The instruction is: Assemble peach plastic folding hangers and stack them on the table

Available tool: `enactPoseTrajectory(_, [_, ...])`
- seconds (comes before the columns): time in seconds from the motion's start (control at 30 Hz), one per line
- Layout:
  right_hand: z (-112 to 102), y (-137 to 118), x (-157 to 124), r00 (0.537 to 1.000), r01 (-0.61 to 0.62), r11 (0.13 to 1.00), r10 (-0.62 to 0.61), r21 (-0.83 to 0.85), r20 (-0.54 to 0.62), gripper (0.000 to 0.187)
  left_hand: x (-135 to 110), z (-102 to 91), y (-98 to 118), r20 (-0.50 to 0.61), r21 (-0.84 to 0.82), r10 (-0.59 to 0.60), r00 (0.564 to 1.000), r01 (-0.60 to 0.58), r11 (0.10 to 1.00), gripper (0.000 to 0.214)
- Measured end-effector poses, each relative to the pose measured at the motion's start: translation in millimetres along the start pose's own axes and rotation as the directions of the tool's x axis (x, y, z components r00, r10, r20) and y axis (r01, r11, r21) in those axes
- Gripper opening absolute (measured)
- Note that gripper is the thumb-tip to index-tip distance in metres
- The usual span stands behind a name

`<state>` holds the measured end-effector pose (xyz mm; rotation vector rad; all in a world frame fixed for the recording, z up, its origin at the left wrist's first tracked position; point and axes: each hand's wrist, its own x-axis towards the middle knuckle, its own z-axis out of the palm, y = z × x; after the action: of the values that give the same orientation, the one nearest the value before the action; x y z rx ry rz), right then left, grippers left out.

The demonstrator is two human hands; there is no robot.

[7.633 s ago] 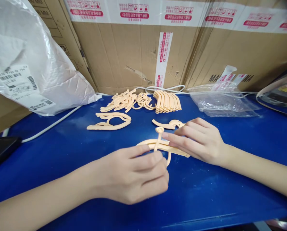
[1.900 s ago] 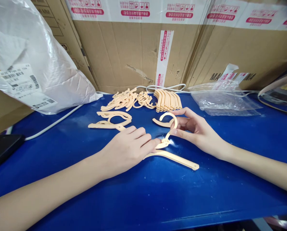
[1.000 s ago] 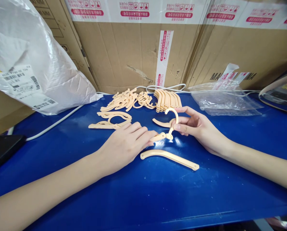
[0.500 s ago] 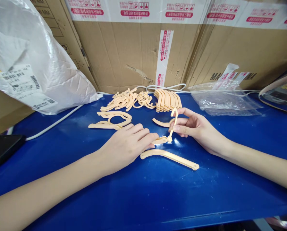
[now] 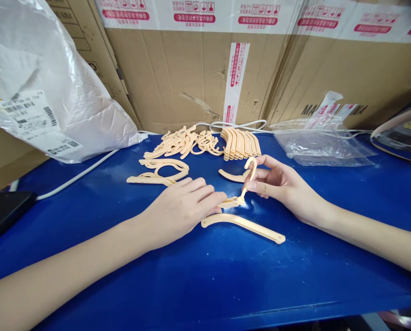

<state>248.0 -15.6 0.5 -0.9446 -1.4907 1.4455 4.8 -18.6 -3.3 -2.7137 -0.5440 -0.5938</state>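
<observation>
The left hand (image 5: 184,209) has its fingers closed on a hanger arm (image 5: 230,202) pointing rightward; at its far end, the right hand (image 5: 276,179) pinches the hanger hook (image 5: 253,171), slightly tilted.

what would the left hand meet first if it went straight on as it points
Most likely the cream hook held in the right hand, though depth is unclear from this one view.

Our left hand (image 5: 184,207) covers most of the cream curved plastic bar (image 5: 230,203) under its fingers; contact with the cream plastic hook (image 5: 254,170) is too small to confirm. Our right hand (image 5: 277,181) hides one end of the cream curved plastic piece (image 5: 232,176) behind its fingers. Far left of both, we lose the flat black device (image 5: 6,212) off-frame.
</observation>
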Motion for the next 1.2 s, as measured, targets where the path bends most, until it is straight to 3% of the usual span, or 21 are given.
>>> enactPoseTrajectory(0.63, [0.1, -2.5, -2.2, 0.999, 0.000, 0.998, -0.004, -0.069, -0.054, 0.045, 1.5, -0.4, 1.0, 0.013, 0.038, -0.028, 1.000, 0.028, 0.999, 0.035])
enactPoseTrajectory(0.9, [2.0, -5.1, -3.1, 0.998, -0.021, 0.994, 0.014, -0.110, -0.063, 0.045, -0.4, 1.2, 2.1, 0.052, 0.071, -0.012, 0.999, 0.008, 0.997, 0.026])
enactPoseTrajectory(1.2, [1.5, -6.3, -5.3, 0.996, 0.052, 0.982, -0.063, -0.180, -0.058, 0.041, -0.5, 3.0, 1.3, 0.039, 0.098, 0.003, 0.999, -0.007, 0.995, 0.023])
